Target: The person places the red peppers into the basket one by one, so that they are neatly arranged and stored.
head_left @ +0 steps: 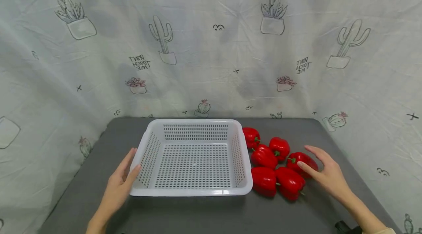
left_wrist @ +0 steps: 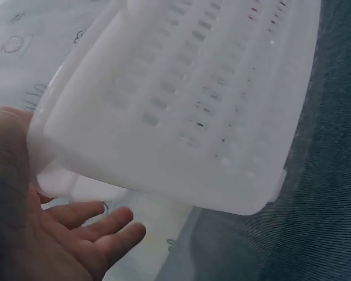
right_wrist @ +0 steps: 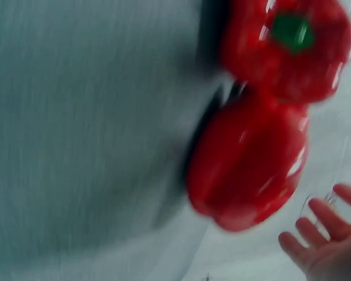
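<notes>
A white plastic basket point(head_left: 192, 192) with slotted walls and floor sits on the grey table. At its left edge is my left hand point(head_left: 117, 188), thumb by the rim and fingers outside the wall. In the left wrist view those fingers point(left_wrist: 114, 225) stretch loosely past the basket's point(left_wrist: 164, 158) underside, not curled round it. My right hand point(head_left: 329, 175) hovers spread at the rightmost red bell pepper point(head_left: 304, 157), its thumb overlapping the pepper in the head view. The right wrist view shows a gap between its fingertips point(right_wrist: 289, 241) and the nearest pepper point(right_wrist: 245, 167).
Several more red bell peppers point(head_left: 263, 181) with green stems cluster between the basket and my right hand, some close against the basket's right wall. Behind and beside the table point(head_left: 197, 215) hangs a pale cloth point(head_left: 204, 58) printed with cacti. A dark object point(head_left: 346, 226) lies near my right forearm.
</notes>
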The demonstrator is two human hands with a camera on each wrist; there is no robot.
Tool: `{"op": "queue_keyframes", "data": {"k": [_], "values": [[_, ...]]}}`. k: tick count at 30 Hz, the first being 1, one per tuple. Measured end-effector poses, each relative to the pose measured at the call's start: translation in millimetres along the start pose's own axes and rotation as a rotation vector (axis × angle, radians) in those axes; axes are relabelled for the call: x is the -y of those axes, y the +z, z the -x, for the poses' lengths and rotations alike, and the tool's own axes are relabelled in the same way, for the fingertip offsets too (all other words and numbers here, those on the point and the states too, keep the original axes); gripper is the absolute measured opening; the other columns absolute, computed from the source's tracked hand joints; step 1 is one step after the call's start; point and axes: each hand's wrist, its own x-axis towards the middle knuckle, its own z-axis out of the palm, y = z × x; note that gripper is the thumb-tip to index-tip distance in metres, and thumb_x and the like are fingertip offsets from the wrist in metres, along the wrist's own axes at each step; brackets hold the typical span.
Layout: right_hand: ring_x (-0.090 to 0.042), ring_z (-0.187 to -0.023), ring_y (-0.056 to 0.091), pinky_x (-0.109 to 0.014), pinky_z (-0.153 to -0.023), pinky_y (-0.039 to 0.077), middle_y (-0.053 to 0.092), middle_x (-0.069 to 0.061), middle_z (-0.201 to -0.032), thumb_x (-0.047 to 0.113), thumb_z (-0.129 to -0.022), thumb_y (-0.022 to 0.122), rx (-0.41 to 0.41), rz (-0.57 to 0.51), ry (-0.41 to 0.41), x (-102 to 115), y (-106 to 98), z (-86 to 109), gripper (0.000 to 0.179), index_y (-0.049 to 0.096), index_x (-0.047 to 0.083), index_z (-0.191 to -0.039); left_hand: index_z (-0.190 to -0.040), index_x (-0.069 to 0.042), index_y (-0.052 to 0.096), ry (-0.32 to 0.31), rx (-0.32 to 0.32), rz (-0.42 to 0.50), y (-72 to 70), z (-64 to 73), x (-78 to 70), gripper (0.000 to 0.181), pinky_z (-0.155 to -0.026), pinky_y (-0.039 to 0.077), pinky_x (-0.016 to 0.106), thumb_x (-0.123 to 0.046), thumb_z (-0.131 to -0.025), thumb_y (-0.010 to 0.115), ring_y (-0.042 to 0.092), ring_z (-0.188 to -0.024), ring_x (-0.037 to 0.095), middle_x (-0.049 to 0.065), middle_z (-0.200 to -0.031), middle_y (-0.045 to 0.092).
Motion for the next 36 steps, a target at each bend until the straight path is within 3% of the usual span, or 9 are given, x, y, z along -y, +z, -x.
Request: {"op": "queue_keyframes", "data": {"k": [4, 7, 10, 12, 15, 18, 26, 30, 36], "values": [[-0.019, -0.115, 0.036, -0.052, -0.083, 0.033, 0.041, -0.006, -0.131, 0.032, -0.074, 0.074, 0.07, 0.002, -0.013, -17.2, -6.9, -8.6, 0.067, 0.042, 0.027, -0.133, -0.142, -0.026, 0.02, -0.013, -0.007, 0.045, 3.6, 1.5, 2.6, 0.058, -0.076, 0.038, 0.01, -0.021, -0.093, 0.049, 0.038, -0.12, 0.02, 0.002, -0.143, 0.026], [-0.017, -0.112, 0.038, -0.034, -0.085, 0.038, 0.04, -0.004, -0.131, 0.032, -0.072, 0.074, 0.12, -0.01, 0.002, -26.2, -9.7, -12.6, 0.071, 0.039, 0.029, -0.134, -0.142, -0.025, 0.023, -0.041, -0.015, 0.089, 5.8, 3.8, 5.0, 0.055, -0.07, 0.044, 0.018, -0.021, -0.094, 0.048, 0.047, -0.111, 0.016, 0.008, -0.14, 0.032], [-0.013, -0.109, 0.041, -0.016, -0.079, 0.038, 0.041, -0.002, -0.131, 0.033, -0.071, 0.075, 0.147, -0.02, 0.012, -32.0, -9.6, -13.3, 0.073, 0.039, 0.029, -0.134, -0.143, -0.024, 0.023, -0.048, -0.011, 0.119, 7.8, 6.2, 7.1, 0.054, -0.063, 0.047, 0.025, -0.021, -0.094, 0.046, 0.053, -0.101, 0.017, 0.015, -0.135, 0.038], [-0.007, -0.109, 0.041, -0.011, -0.078, 0.036, 0.041, -0.003, -0.131, 0.032, -0.071, 0.076, 0.158, -0.041, 0.005, -35.2, -7.9, -13.0, 0.073, 0.04, 0.028, -0.134, -0.143, -0.022, 0.022, -0.031, -0.01, 0.137, 8.9, 7.1, 8.4, 0.054, -0.06, 0.048, 0.028, -0.019, -0.095, 0.046, 0.055, -0.098, 0.018, 0.017, -0.133, 0.039], [0.003, -0.109, 0.038, -0.012, -0.081, 0.036, 0.042, -0.003, -0.132, 0.03, -0.071, 0.076, 0.172, -0.078, -0.002, -39.2, -3.7, -12.3, 0.073, 0.04, 0.027, -0.135, -0.143, -0.022, 0.021, -0.023, -0.01, 0.145, 9.8, 7.1, 10.0, 0.054, -0.061, 0.048, 0.028, -0.019, -0.095, 0.045, 0.055, -0.099, 0.018, 0.018, -0.133, 0.039], [0.004, -0.109, 0.037, -0.012, -0.082, 0.036, 0.042, -0.004, -0.132, 0.029, -0.072, 0.075, 0.194, -0.107, -0.011, -42.5, 0.5, -12.3, 0.073, 0.04, 0.027, -0.135, -0.143, -0.023, 0.02, -0.029, -0.004, 0.143, 9.8, 6.5, 11.1, 0.054, -0.064, 0.048, 0.026, -0.021, -0.095, 0.045, 0.052, -0.103, 0.015, 0.017, -0.135, 0.036], [-0.002, -0.102, 0.045, -0.021, -0.072, 0.044, 0.047, -0.003, -0.128, 0.033, -0.073, 0.073, 0.249, -0.133, 0.009, -45.0, 8.0, -15.1, 0.069, 0.042, 0.025, -0.134, -0.142, -0.024, 0.024, -0.046, 0.007, 0.218, 7.5, 5.6, 7.8, 0.052, -0.064, 0.048, 0.028, -0.018, -0.095, 0.045, 0.053, -0.102, 0.014, 0.015, -0.136, 0.036], [-0.012, -0.098, 0.047, -0.025, -0.069, 0.046, 0.05, -0.006, -0.122, 0.038, -0.073, 0.072, 0.27, -0.119, 0.062, -46.2, 10.3, -15.0, 0.067, 0.045, 0.019, -0.132, -0.141, -0.024, 0.024, -0.051, 0.006, 0.207, 7.3, 5.7, 5.6, 0.051, -0.065, 0.048, 0.026, -0.018, -0.095, 0.044, 0.05, -0.104, 0.01, 0.014, -0.138, 0.033], [-0.023, -0.089, 0.052, -0.029, -0.064, 0.047, 0.053, -0.01, -0.112, 0.038, -0.07, 0.075, 0.277, -0.114, 0.077, -51.9, 11.3, -16.7, 0.067, 0.049, 0.013, -0.127, -0.141, -0.025, 0.024, -0.061, -0.001, 0.186, 7.4, 6.4, 4.8, 0.051, -0.066, 0.047, 0.025, -0.019, -0.095, 0.045, 0.048, -0.106, 0.008, 0.011, -0.139, 0.032]]}}
